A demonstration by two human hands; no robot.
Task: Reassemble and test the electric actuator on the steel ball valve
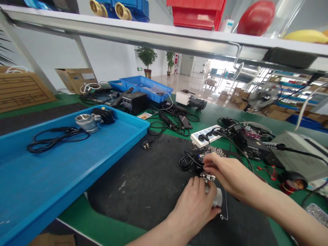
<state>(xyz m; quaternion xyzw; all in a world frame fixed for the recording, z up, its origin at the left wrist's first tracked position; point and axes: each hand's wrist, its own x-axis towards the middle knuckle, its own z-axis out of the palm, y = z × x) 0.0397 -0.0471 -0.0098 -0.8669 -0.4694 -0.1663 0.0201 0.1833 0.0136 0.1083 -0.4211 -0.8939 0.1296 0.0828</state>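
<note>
A: Nearest first, landmark is the black mat point(153, 181). What is held?

B: A silver metal fitting point(216, 198) is gripped by the left hand point(196, 205), fingers curled round it, on the right part of the mat, close to its near edge. A small part point(208, 177) on top of the fitting is pinched by the fingertips of the right hand point(228, 174). Whether the fitting is lifted or rests on the mat cannot be told.

A: Open room?

B: The middle and left of the mat are seen bare. A thin wire frame point(225, 208) lies just right of the fitting.

A: Edges?

B: The mat's left edge is met by a blue tray point(51, 184), its corner reaching over the mat's far-left edge. Inside the tray, at its far end, a second metal fitting point(87, 122) and a coiled black cable point(55, 136) are seen.

A: Beyond the mat?

B: A black cord bundle point(188, 160) lies at the mat's far edge, just beyond the hands. A loose plug point(146, 145) sits at the far-left edge. A white power strip point(205, 136) is placed just past the far edge, a black box unit point(134, 101) well beyond, a desk fan point(263, 95) far right of it.
</note>
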